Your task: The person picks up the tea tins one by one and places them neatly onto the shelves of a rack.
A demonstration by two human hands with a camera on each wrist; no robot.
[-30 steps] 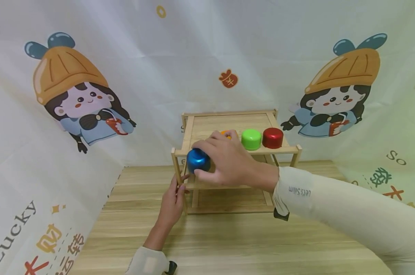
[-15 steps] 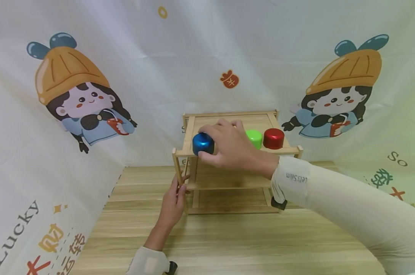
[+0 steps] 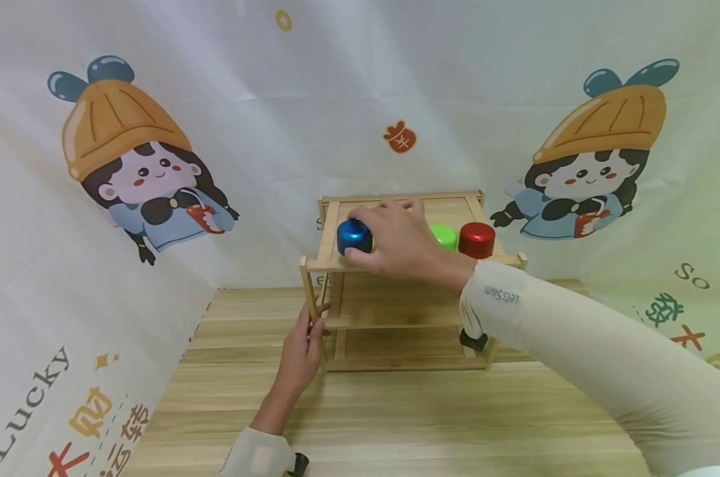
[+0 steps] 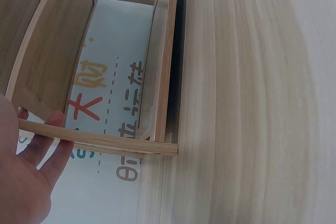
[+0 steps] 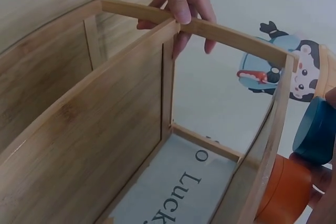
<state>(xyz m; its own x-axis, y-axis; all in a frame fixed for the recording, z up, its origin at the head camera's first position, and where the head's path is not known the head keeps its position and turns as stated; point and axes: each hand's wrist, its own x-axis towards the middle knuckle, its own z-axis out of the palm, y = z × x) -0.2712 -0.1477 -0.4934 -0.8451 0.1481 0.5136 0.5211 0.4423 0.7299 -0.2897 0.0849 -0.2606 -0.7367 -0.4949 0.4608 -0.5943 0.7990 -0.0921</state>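
My right hand (image 3: 398, 238) holds a shiny blue cylinder (image 3: 354, 237) with a rounded top, thumb at the front and fingers over the far side. It is at the left end of the top shelf of a small wooden rack (image 3: 395, 265). A gap shows between the blue cylinder (image 5: 314, 132) and the shelf in the right wrist view. Beside it an orange cylinder (image 5: 283, 190) sits against the shelf; the hand hides it in the head view. My left hand (image 3: 300, 354) grips the rack's left front post (image 4: 105, 139) with thumb and fingers on either side.
A green cylinder (image 3: 444, 237), partly behind the right wrist, and a red cylinder (image 3: 477, 240) stand on the right of the top shelf. Lower shelves (image 3: 395, 301) lie beneath. The rack stands on a wood-grain surface (image 3: 407, 417), before a printed cloth backdrop (image 3: 288, 119).
My right hand has raised the blue cylinder from in front of the shelf edge, then carried it back over the top shelf's left end. My left hand stays on the post.
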